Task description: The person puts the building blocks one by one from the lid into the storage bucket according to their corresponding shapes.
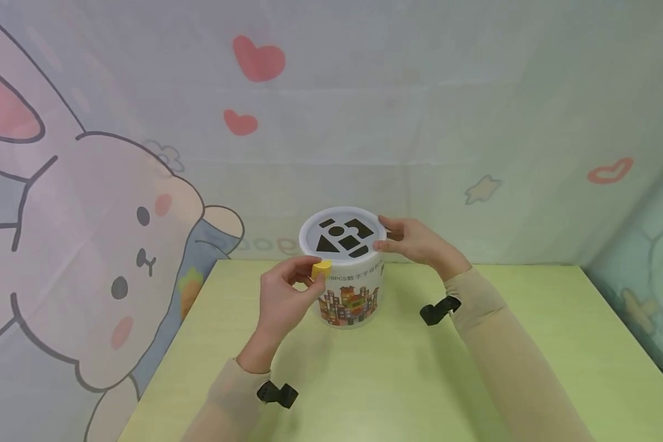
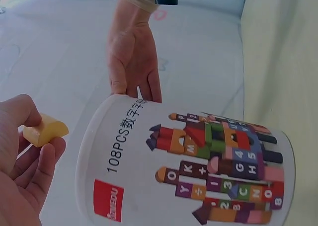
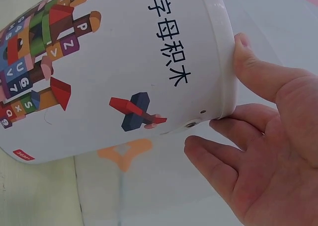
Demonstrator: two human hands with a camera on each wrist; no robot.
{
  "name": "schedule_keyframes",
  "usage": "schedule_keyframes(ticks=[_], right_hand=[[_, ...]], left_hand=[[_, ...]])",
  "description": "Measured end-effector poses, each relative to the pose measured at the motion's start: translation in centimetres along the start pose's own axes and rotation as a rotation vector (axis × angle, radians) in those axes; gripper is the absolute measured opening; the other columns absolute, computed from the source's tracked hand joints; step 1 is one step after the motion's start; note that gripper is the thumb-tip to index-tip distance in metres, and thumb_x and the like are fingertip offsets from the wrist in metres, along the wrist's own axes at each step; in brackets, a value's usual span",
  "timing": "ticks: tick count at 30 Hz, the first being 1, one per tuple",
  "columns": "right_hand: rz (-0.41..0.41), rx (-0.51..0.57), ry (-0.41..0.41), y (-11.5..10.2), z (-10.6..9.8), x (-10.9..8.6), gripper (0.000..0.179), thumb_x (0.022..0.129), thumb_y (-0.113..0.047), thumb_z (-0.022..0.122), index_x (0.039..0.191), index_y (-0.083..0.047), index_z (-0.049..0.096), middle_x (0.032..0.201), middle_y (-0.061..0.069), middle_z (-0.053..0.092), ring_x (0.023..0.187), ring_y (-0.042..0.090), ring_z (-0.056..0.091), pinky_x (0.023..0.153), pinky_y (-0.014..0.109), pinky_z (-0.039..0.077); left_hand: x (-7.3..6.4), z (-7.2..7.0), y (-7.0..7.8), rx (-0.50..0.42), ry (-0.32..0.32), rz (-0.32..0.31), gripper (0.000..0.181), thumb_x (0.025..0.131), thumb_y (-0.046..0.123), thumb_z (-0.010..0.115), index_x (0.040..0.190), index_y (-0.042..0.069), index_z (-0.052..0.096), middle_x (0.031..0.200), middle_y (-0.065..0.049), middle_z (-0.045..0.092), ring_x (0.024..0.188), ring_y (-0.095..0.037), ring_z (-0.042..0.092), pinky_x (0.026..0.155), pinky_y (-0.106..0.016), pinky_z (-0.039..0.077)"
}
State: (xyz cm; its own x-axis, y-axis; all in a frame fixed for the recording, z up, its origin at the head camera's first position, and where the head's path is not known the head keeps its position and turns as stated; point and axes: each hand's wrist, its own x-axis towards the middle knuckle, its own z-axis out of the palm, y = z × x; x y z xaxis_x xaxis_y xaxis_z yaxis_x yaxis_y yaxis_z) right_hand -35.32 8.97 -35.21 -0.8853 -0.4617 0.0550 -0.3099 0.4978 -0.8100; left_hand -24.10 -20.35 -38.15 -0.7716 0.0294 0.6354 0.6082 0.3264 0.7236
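My left hand (image 1: 290,291) pinches a small yellow block (image 1: 321,269) with one rounded side between thumb and fingertips. It holds the block up at the near left of a white bucket (image 1: 347,301), by the lid's rim. In the left wrist view the yellow block (image 2: 45,130) is apart from the bucket wall. The white lid (image 1: 309,239) has several dark shaped holes, among them a circle, a triangle and an arch. My right hand (image 1: 414,244) rests on the rim at the right, thumb and fingers extended; in the right wrist view its thumb (image 3: 248,57) touches the rim.
The bucket stands upright on a light green table (image 1: 364,380), near the back edge. A cloth backdrop (image 1: 398,123) with hearts and a large cartoon rabbit hangs behind and at the left. Printed toy buildings and lettering cover the bucket's side.
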Motion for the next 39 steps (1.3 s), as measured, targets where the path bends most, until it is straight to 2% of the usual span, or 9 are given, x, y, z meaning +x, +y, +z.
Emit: schedule_keyframes(ticks=[6,11,18,24,33,39], right_hand=[[0.001,-0.010,0.008,0.4,-0.2,0.0,0.086,0.104,-0.039,0.074,0.170,-0.007,0.028,0.166,0.019,0.042,0.151,0.039,0.044,0.121,0.058,0.036],[0.012,-0.014,0.006,0.6,-0.3,-0.3,0.086,0.104,-0.039,0.073,0.171,-0.008,0.027,0.166,0.019,0.043,0.151,0.039,0.044,0.120,0.059,0.036],[0.012,-0.005,-0.003,0.7,-0.3,-0.3,0.086,0.105,-0.038,0.071,0.171,-0.008,0.025,0.166,0.020,0.041,0.151,0.039,0.044,0.120,0.060,0.037],[0.001,0.002,-0.011,0.6,-0.3,-0.4,0.085,0.106,-0.036,0.070,0.171,-0.007,0.023,0.168,0.020,0.038,0.152,0.039,0.042,0.120,0.059,0.037],[-0.008,0.013,0.000,0.7,-0.1,-0.2,0.083,0.107,-0.034,0.070,0.171,-0.008,0.024,0.166,0.020,0.041,0.150,0.039,0.045,0.119,0.059,0.039],[-0.017,0.018,0.000,0.6,-0.1,-0.2,0.085,0.106,-0.035,0.071,0.170,-0.005,0.024,0.166,0.021,0.041,0.150,0.040,0.045,0.118,0.059,0.039]], left_hand=[[1.8,2.2,0.6,0.058,-0.018,0.037,0.019,0.088,0.002,0.083,0.105,0.008,0.083,0.091,-0.002,0.078,0.075,-0.024,0.069,0.065,-0.028,0.053],[3.3,3.9,0.7,0.140,-0.091,0.052,0.016,0.091,0.008,0.083,0.107,0.008,0.082,0.097,-0.002,0.080,0.085,-0.019,0.074,0.068,-0.031,0.054],[5.2,4.9,0.7,0.246,-0.201,-0.001,0.017,0.097,0.015,0.082,0.113,0.008,0.082,0.105,-0.005,0.081,0.091,-0.019,0.077,0.077,-0.033,0.063],[6.1,5.2,0.5,0.251,-0.304,-0.071,0.020,0.101,0.016,0.079,0.119,0.007,0.080,0.111,-0.005,0.079,0.093,-0.020,0.077,0.083,-0.036,0.062],[6.5,5.6,0.4,0.301,-0.298,-0.117,0.016,0.099,0.019,0.081,0.113,0.010,0.081,0.107,-0.002,0.080,0.088,-0.016,0.075,0.078,-0.037,0.061],[6.5,5.6,0.2,0.306,-0.284,-0.120,0.014,0.099,0.020,0.081,0.110,0.011,0.082,0.104,-0.001,0.080,0.086,-0.014,0.075,0.079,-0.037,0.061]])
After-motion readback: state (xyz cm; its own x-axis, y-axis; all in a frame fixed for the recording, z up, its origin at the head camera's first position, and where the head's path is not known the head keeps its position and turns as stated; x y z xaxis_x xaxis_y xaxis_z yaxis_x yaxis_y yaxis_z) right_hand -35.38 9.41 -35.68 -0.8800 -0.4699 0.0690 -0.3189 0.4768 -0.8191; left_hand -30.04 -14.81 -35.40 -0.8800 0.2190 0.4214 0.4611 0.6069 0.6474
